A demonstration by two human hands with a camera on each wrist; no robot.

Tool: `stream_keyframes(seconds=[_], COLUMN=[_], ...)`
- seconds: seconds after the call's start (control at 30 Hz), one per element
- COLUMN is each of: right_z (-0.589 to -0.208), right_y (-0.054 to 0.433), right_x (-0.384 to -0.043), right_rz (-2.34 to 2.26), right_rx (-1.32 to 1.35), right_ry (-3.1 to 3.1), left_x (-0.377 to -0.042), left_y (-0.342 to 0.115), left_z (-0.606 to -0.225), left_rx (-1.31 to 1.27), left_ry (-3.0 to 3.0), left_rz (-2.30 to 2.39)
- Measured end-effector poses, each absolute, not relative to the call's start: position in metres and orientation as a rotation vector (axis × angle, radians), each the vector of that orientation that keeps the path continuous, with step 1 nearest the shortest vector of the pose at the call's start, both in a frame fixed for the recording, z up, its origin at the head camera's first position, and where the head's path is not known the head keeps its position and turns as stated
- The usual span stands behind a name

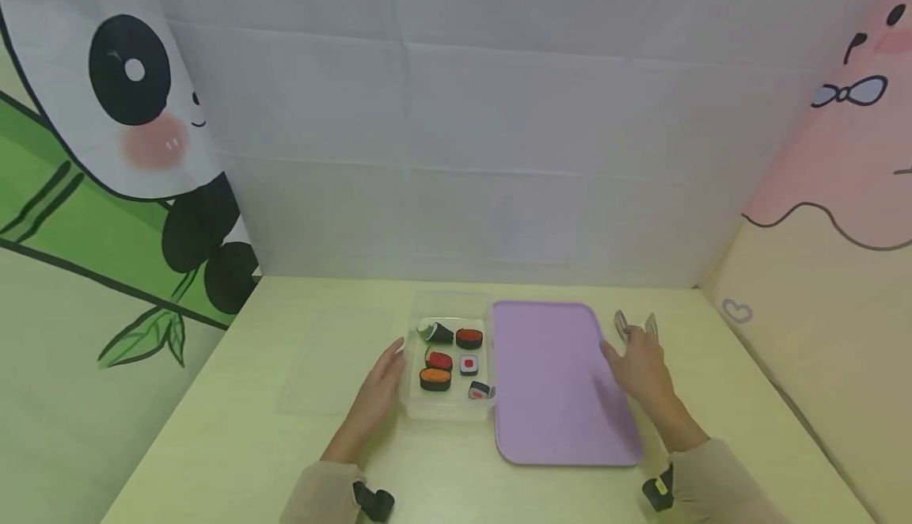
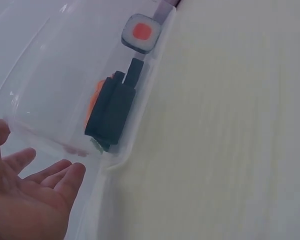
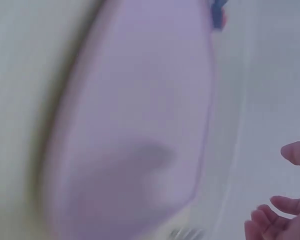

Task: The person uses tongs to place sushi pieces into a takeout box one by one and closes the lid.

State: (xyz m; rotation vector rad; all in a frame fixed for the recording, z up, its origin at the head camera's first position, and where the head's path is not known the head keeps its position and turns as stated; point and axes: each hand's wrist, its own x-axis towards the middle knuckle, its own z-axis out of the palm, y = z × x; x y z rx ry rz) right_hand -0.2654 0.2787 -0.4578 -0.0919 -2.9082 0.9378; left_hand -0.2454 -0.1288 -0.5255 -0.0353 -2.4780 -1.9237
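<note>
A clear plastic container [image 1: 449,411] holds several toy sushi pieces, among them a hand roll [image 1: 440,334], an orange-topped piece [image 1: 435,379] and a square roll with a red centre [image 2: 141,31]. My left hand [image 1: 381,385] is at the container's left side with its fingers loosely extended; whether the fingertips touch the wall is hard to tell. Over the right edge of the purple tray [image 1: 552,381], my right hand [image 1: 644,370] reaches toward metal tongs [image 1: 622,324]. In the right wrist view, its spread fingers [image 3: 290,205] hold nothing, apart from the tongs.
A transparent lid or sheet [image 1: 331,366] lies flat on the table [image 1: 442,476] left of the container. The purple tray stands right against the container's right side. A white backdrop [image 1: 463,223] closes off the rear, with cartoon-printed cloth at both sides.
</note>
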Motion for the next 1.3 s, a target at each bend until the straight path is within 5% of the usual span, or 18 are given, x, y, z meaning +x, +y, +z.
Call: stream_keyframes(seconds=[0.67, 1.3], right_z=[-0.436, -0.441], right_y=[0.069, -0.05], right_x=[-0.264, -0.236], right_rz=[1.392, 1.465], right_rx=[0.289, 0.384], right_ry=[-2.793, -2.797], left_x=[-0.251, -0.256], left_y=[-0.204, -0.255], left_z=[-0.507, -0.509], left_rx=[-0.023, 0.258], left_ry=[-2.629, -2.759], left_rz=[-1.706, -1.507])
